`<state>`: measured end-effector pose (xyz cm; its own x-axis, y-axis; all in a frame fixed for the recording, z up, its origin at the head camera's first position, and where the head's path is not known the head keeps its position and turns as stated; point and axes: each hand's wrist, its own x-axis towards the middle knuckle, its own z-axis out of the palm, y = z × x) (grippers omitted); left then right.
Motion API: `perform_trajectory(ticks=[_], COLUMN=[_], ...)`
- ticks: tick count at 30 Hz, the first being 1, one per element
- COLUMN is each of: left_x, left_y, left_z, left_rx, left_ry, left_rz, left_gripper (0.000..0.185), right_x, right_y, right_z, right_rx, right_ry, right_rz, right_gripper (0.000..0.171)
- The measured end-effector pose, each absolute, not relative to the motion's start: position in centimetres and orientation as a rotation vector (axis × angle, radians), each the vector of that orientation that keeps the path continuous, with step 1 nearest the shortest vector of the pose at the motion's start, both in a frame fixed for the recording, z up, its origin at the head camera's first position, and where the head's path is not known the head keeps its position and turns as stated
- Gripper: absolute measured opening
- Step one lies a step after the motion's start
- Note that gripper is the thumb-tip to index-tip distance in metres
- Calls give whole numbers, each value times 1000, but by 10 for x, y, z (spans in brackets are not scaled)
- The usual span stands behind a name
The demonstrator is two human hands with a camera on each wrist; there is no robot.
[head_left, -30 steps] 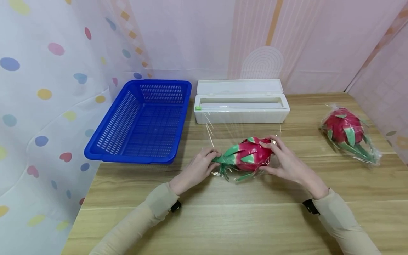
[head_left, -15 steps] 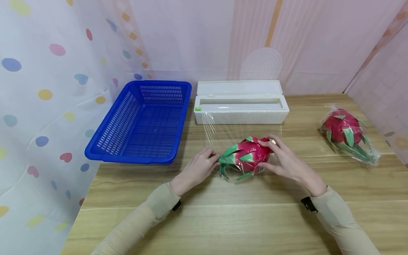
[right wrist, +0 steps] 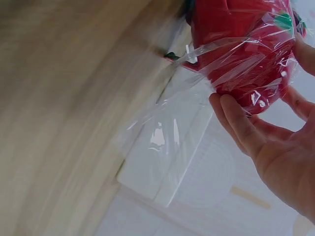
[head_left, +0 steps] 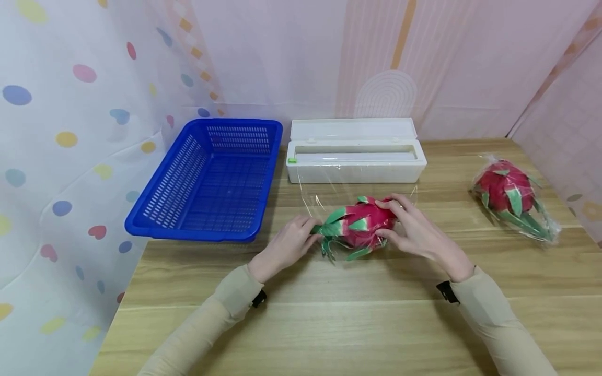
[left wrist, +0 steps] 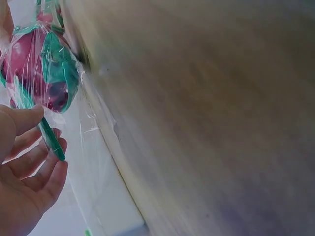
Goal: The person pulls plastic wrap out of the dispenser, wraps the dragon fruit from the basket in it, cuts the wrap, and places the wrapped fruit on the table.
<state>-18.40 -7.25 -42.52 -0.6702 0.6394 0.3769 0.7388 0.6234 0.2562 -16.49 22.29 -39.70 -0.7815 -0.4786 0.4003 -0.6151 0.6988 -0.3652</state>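
Observation:
A red dragon fruit [head_left: 367, 224] with green scales lies on its side, clear cling film [right wrist: 236, 54] stretched over it. My left hand [head_left: 288, 241] pinches a green leaf tip [left wrist: 50, 139] at its left end between thumb and fingers. At the rounded right end my right hand [head_left: 416, 230] grips the fruit through the film, thumb on the near side and fingers on the far side. From the fruit the film runs back to a white cling film dispenser [head_left: 357, 172], whose lid stands raised with the roll visible inside.
A blue plastic basket [head_left: 193, 233] stands at the left of the wooden table [head_left: 348, 329]. Another dragon fruit [head_left: 503, 188], wrapped in film, lies at the far right. Patterned curtains [head_left: 291, 62] hang behind the table and along both sides.
Both hands have shifted the dragon fruit slightly back and to the left, keeping their holds. The film between fruit and dispenser hangs in different folds. Basket, dispenser and second fruit stay put.

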Motion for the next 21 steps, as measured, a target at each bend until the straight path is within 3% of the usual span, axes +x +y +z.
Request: perform_trajectory(ticks=[21], left_x=[-195], left_y=[-79], left_z=[-428], left_rx=[-1019], left_ry=[-2747], left_rz=[-645], left_gripper=[25], right_x=[-186], right_y=[205], right_z=[-375], right_rx=[754], right_ry=[-2893], right_rz=[640], right_gripper=[54])
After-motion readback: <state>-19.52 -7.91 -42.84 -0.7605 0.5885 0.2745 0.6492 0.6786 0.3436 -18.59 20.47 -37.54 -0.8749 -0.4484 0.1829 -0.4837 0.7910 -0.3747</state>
